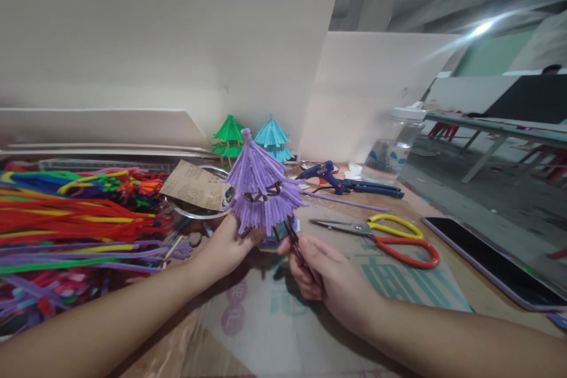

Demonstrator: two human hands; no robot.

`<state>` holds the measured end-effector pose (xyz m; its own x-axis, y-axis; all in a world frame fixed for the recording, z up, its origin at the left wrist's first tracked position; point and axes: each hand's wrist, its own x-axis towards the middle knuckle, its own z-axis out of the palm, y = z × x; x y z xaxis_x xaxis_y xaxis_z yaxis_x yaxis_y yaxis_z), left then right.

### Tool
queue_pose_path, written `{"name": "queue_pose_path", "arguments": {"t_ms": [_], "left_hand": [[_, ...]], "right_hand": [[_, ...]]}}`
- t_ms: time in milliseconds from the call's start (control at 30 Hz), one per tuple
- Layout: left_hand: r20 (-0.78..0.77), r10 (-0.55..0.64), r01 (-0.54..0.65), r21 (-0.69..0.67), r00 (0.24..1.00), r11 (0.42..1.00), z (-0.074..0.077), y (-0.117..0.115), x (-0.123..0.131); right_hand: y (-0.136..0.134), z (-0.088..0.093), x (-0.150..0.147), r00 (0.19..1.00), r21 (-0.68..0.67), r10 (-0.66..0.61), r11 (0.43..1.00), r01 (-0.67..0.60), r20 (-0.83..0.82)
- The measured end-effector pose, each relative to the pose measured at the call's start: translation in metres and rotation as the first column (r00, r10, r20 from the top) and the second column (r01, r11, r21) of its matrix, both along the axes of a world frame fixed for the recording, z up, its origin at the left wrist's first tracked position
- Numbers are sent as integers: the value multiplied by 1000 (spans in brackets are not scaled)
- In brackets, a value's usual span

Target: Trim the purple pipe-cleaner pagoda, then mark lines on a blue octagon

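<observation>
A two-tiered pavilion model (259, 183) of purple pipe cleaners, with a pointed top, stands upright over the middle of the board. My left hand (233, 245) is closed around its lower left side, the fingertips partly hidden behind the eaves. From the right, my right hand (319, 269) grips dark tweezers (296, 239), their tips under the lower roof among its dark posts. I cannot tell whether the tips touch a post. Behind stand a green pavilion model (229, 136) and a light blue one (271, 137).
Colourful pipe cleaners (66, 218) crowd the left side. Scissors (376, 233) lie on the printed board (274, 331) at right, near a phone (491, 260). Behind them are a blue glue gun (326, 176), dark-blue-handled pliers (374, 188) and a water bottle (390, 144). Brown paper (195, 184) covers a round tray.
</observation>
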<state>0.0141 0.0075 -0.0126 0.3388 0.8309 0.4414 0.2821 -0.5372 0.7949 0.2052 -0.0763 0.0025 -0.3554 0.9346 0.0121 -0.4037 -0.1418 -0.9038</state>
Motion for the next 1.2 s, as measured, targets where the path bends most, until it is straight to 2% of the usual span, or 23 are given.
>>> {"name": "queue_pose_path", "arguments": {"t_ms": [567, 733, 900, 1200], "left_hand": [[-54, 2, -1, 28, 999, 1000, 0, 0, 0], [-76, 10, -5, 72, 997, 997, 0, 1, -1], [-61, -11, 14, 51, 998, 999, -1, 2, -2], [-77, -8, 16, 103, 997, 995, 2, 2, 0]], "right_hand": [[1, 0, 0, 1000, 4, 0, 1000, 0, -16], [2, 1, 0, 1000, 8, -20, 1000, 20, -17], [1, 1, 1, 1000, 27, -10, 1000, 10, -11], [2, 2, 2, 998, 23, -57, 998, 57, -4]]}}
